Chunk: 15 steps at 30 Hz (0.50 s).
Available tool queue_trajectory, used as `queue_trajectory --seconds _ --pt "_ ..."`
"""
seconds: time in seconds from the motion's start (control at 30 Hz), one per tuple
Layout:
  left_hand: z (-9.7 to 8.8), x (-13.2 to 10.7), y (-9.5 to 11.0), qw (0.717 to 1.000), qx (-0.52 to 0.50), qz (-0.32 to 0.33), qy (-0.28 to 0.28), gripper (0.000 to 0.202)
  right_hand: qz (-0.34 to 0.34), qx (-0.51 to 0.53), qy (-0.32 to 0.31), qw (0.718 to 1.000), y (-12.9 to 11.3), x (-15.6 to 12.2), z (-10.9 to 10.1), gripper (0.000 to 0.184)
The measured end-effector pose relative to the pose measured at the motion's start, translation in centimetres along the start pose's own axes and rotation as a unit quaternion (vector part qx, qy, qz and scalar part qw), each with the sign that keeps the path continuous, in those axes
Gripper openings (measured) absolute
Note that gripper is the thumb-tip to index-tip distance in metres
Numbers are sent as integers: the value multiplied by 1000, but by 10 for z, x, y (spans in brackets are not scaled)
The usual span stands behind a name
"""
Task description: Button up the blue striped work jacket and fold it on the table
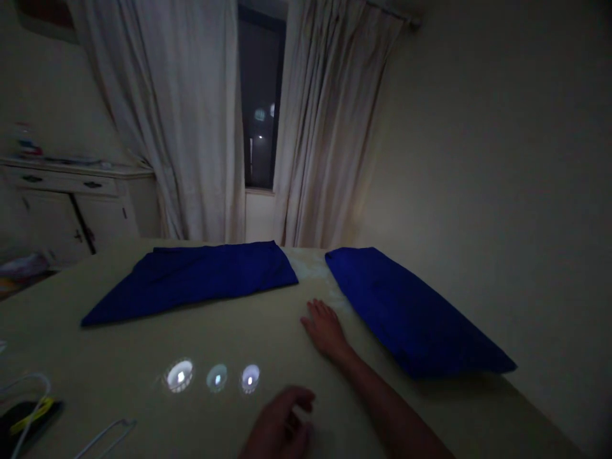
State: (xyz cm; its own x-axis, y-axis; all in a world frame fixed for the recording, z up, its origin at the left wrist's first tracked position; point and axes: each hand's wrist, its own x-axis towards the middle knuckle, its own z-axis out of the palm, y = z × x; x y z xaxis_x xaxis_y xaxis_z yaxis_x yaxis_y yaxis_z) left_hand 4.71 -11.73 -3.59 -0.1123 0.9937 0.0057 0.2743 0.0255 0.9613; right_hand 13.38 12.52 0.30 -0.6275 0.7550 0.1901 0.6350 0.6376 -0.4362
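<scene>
Two pieces of dark blue folded cloth lie on a pale, glossy table (215, 338). One blue cloth (205, 277) stretches across the far left side. The other blue cloth (411, 306) runs along the right edge by the wall. My right hand (326, 328) rests flat on the tabletop between them, palm down, fingers extended, beside the right cloth and holding nothing. My left hand (282, 424) is at the bottom middle, blurred, with its fingers curled and a gap between thumb and fingers; nothing shows in it.
White cables (36, 382) and a black and yellow item (31, 417) lie at the near left. A thin white wire or cable (108, 437) is beside them. Behind the table are curtains (191, 127), a window (262, 108) and a white cabinet (62, 210); a wall (502, 191) borders the right.
</scene>
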Motion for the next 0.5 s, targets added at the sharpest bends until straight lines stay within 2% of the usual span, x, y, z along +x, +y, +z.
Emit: queue_trajectory --seconds 0.03,0.1,0.2,0.3,0.37,0.5 --pt "-29 11 0 997 57 18 45 39 -5 -7 0 1000 3 -6 11 49" --pt "-79 47 5 978 176 35 105 41 -9 -13 3 1000 7 -10 15 51" --pt "-131 119 12 926 343 30 156 56 -2 -17 8 1000 7 -6 5 50" --pt "-161 175 11 858 469 -25 209 65 -1 -14 20 1000 5 -4 1 49" --pt "-174 195 7 828 512 -80 217 66 1 -8 24 1000 6 -4 4 49" --pt "-190 203 12 825 522 -140 167 53 22 14 39 999 10 -2 13 48"
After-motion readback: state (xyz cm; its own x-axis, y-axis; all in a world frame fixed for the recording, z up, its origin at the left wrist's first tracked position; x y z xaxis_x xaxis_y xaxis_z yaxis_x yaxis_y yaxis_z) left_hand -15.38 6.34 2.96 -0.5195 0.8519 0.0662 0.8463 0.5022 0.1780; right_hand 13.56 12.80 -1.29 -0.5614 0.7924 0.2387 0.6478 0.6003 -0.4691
